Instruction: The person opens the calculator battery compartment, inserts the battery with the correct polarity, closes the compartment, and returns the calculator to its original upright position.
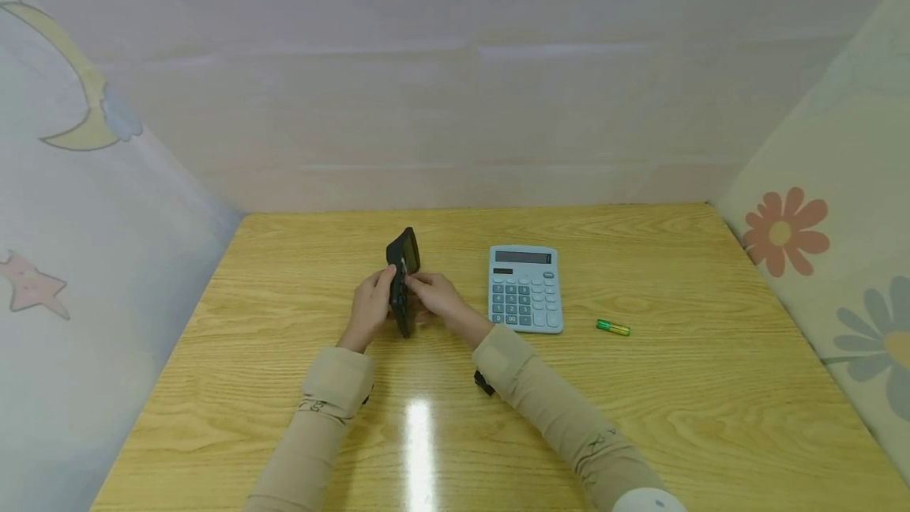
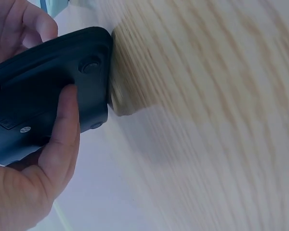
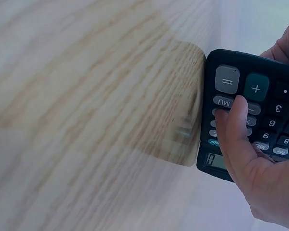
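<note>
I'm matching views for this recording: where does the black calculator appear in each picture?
Head: the black calculator is just left of centre, tilted up on edge.
Left wrist: upper left, running off the left edge, with its back showing.
Right wrist: right side, running off the right edge, with its keys showing.
Shared landmark: the wooden tabletop, visible in all three views.

A wood-grain table [image 1: 675,417] spans the lower half of the head view. A light-blue calculator [image 1: 527,291] lies right of centre, a small green-and-yellow cylinder [image 1: 614,327] farther right; left of centre, a black calculator [image 1: 400,310] stands edge-down on the surface.
</note>
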Demonstrator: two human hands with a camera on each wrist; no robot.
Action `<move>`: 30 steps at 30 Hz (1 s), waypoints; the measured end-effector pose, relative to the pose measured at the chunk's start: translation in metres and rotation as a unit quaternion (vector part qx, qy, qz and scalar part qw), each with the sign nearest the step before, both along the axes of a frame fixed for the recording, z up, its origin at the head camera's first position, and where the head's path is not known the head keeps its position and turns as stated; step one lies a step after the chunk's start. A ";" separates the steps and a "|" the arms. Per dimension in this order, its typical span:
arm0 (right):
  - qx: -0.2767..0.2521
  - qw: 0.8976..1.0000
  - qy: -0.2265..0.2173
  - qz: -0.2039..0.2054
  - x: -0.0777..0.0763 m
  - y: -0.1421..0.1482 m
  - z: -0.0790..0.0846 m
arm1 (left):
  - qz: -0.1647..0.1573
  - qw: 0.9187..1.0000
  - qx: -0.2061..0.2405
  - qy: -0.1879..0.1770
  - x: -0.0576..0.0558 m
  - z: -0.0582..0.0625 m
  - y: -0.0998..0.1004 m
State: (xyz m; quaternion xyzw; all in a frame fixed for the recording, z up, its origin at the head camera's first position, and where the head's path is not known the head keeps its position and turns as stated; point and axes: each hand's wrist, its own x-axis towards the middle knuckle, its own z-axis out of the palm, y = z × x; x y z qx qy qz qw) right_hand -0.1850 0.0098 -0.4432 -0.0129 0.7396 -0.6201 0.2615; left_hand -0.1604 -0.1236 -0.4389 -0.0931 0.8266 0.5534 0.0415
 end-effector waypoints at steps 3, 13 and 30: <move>0.018 1.000 0.014 0.000 0.000 0.001 0.001 | 0.003 1.000 -0.006 0.004 0.000 0.000 0.000; 0.073 0.996 0.057 0.002 0.000 0.006 0.003 | -0.006 1.000 0.012 -0.010 -0.001 0.002 0.002; 0.193 0.961 0.185 0.078 -0.004 0.012 0.000 | -0.014 1.000 0.015 0.001 0.000 0.001 -0.006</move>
